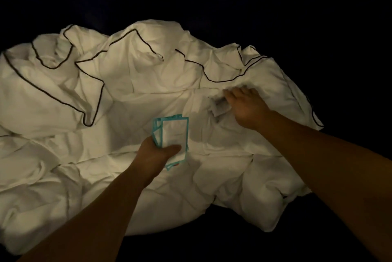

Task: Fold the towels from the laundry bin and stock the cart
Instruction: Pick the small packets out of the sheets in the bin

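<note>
Linen beneath — left hand grips teal-edged cards; right hand at blurred paper slip, grip unclear.

My left hand grips a stack of teal-edged cards, thumb across the front. My right hand rests on rumpled white bedding with dark piping, its fingers blurred, beside a small blurred paper slip. The surroundings are dark.
</note>
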